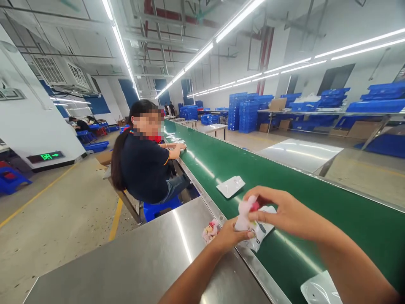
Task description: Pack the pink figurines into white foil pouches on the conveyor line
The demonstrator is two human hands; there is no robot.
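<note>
My left hand (228, 236) holds the lower edge of a clear plastic package (259, 230) over the edge of the green conveyor belt (284, 198). With its fingertips, my right hand (280, 211) pinches a small pink toy (246, 210) at the top of that package. Another small pink toy (210, 231) lies on the steel table (142, 261) just left of my left hand.
A clear blister tray (230, 186) lies on the belt beyond my hands, another (320, 289) near the bottom edge. A co-worker in a dark shirt (144, 166) sits at the belt ahead. Blue crates (247, 110) are stacked at the far side.
</note>
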